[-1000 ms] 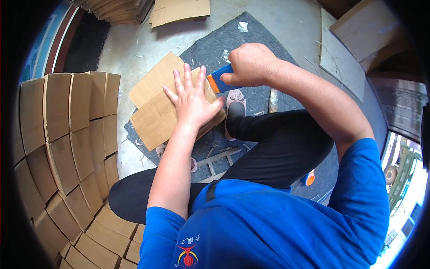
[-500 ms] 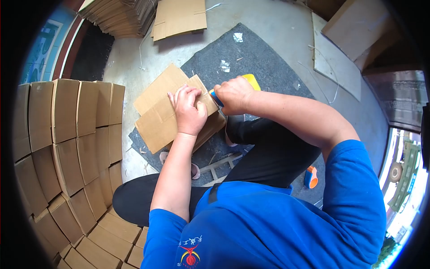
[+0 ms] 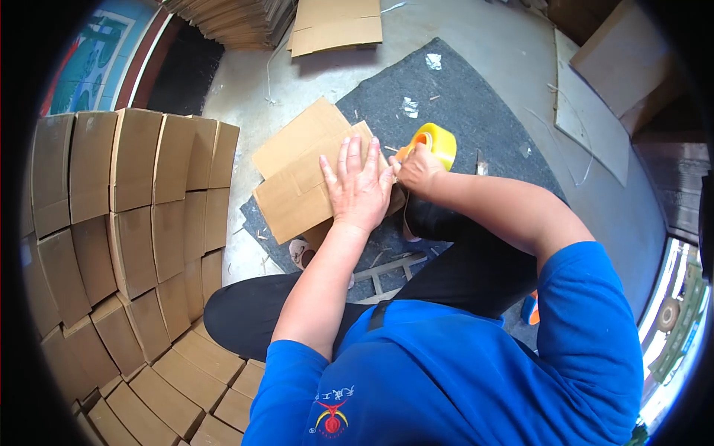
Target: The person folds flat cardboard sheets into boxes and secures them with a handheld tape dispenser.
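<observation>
A brown cardboard box (image 3: 286, 208) with flaps spread out stands low in front of me, between my legs. My left hand (image 3: 361, 193) lies flat on its top flap, fingers spread. At the box's right edge, my right hand (image 3: 420, 171) is closed around a tape dispenser that carries a wide yellow roll of tape (image 3: 445, 145). Most of the dispenser's handle is hidden by my fingers, and I cannot see clearly whether its front edge touches the cardboard.
Stacked cardboard boxes (image 3: 134, 167) form a wall on the left. Beneath the work lies a dark mat (image 3: 491, 97) with paper scraps. Flattened cardboard (image 3: 336, 28) is at the top. A second, orange-and-blue dispenser (image 3: 531, 308) rests by my right side, partly covered by my sleeve.
My left hand has flattened, its fingers now stretched over the flap. My right hand has turned, bringing the yellow roll more into sight. The whole view has shifted slightly.
</observation>
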`<action>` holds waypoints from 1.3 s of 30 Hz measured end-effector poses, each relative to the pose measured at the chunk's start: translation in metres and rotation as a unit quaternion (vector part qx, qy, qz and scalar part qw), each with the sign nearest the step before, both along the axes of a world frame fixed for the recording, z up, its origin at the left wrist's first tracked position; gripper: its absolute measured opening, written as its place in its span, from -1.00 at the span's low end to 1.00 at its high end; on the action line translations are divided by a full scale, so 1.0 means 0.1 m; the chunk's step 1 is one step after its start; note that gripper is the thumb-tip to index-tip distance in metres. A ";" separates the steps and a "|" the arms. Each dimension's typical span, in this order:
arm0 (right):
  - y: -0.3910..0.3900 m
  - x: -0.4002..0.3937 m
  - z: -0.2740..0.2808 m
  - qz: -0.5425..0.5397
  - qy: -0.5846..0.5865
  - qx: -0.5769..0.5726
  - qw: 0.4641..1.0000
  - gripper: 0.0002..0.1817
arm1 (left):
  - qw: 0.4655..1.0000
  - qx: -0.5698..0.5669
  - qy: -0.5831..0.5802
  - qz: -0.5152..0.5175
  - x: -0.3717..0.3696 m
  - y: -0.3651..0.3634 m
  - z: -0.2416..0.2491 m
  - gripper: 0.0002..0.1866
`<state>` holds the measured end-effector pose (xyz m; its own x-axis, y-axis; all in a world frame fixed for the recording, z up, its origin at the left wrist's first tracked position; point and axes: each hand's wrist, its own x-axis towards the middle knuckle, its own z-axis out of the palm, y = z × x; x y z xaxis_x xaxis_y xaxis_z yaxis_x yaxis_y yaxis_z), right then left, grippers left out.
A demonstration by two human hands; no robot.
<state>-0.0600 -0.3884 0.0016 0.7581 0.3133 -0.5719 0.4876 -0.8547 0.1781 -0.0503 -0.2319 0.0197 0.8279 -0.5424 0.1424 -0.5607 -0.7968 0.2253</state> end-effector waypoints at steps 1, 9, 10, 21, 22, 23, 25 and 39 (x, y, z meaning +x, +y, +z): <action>0.02 -0.01 0.10 -0.009 0.026 -0.027 0.999 -0.31 | 1.000 0.013 -0.004 0.001 -0.01 0.00 0.00 -0.41; 0.13 -0.14 0.48 -0.019 -0.157 0.031 0.987 -0.21 | 0.990 -0.137 -0.045 -0.001 -0.01 0.18 -0.05 -0.61; 0.17 -0.14 0.44 -0.016 -0.185 0.038 0.982 -0.21 | 0.990 -0.130 -0.052 0.001 0.00 0.18 -0.07 -0.59; 0.24 -0.11 0.57 -0.038 -0.127 0.039 0.990 -0.11 | 0.965 0.056 0.047 0.253 -0.22 1.57 0.00 -0.13; 0.22 -0.09 0.57 -0.034 -0.124 0.039 0.991 -0.11 | 0.956 0.029 0.061 0.285 -0.20 1.60 0.00 -0.11; 0.20 -0.06 0.59 -0.029 -0.123 0.024 0.992 -0.03 | 0.954 0.020 0.064 0.291 -0.20 1.60 -0.01 -0.06; 0.11 0.04 0.97 -0.068 -0.039 0.049 0.996 -0.08 | 0.941 -0.147 0.107 0.285 -0.22 1.59 -0.05 -0.02; -1.50 -0.57 -0.90 -0.271 -0.206 0.145 0.929 -0.48 | 0.780 -0.517 0.235 0.261 -0.20 1.74 -0.41 -0.25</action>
<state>-0.1172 -0.5380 -0.0888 0.9854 -0.0816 -0.1495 -0.0858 -0.9961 -0.0222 -0.0703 -0.0577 -0.0212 0.9903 0.0904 -0.1059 0.1182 -0.1447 0.9824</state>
